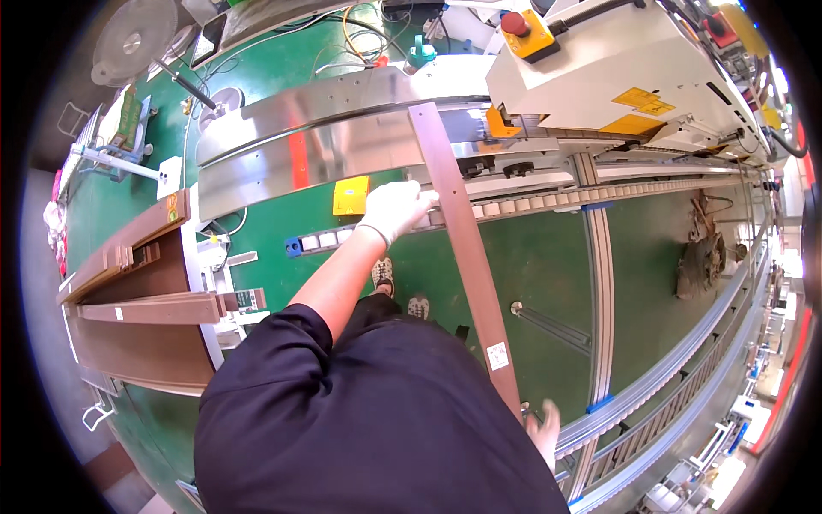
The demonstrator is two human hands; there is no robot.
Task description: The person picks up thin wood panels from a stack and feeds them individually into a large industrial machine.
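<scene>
A long narrow brown board (467, 248) with a white label near its lower end lies slantwise across the machine's rails in front of me. My left hand (398, 208), in a white glove, is closed at the board's left edge, its fingertips against it by the roller track (531, 202). At the board's near end, my right hand (544, 433) has its fingers bent around the edge and corner. Part of that grip is hidden by the board and my body.
A white machine (625, 68) with a red emergency button (515, 23) stands at the far right. Stainless plates (360, 146) run along the far side. Several brown boards lie on a stack (145, 308) to the left. An aluminium crossbar (599, 291) spans the right.
</scene>
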